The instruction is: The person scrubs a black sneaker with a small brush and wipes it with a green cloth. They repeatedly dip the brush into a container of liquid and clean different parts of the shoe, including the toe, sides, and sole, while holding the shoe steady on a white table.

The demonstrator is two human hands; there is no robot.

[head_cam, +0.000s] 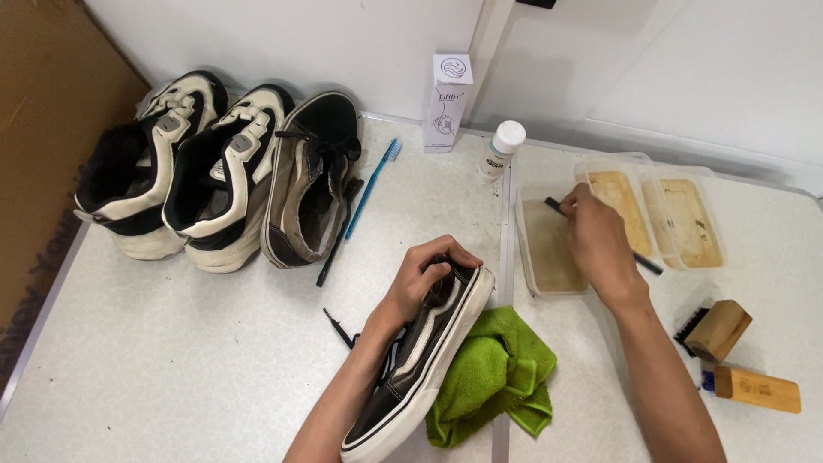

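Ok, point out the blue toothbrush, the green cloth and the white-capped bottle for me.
blue toothbrush [370,190], head view, middle of its handle.
green cloth [497,364], head view, the bunched centre.
white-capped bottle [499,151], head view, its body just under the cap.

It looked like a small shoe-cleaning spot set up in a room at home. A pale folding table [171,360] stood against a plain white wall [283,43]. Three worn shoes [223,171] sat in a row on it, next to a blue toothbrush [373,184]. There were clear tubs of dirty water [549,249] (three side by side), a white bottle [500,150], wooden brushes [729,351] and a green cloth [493,369].
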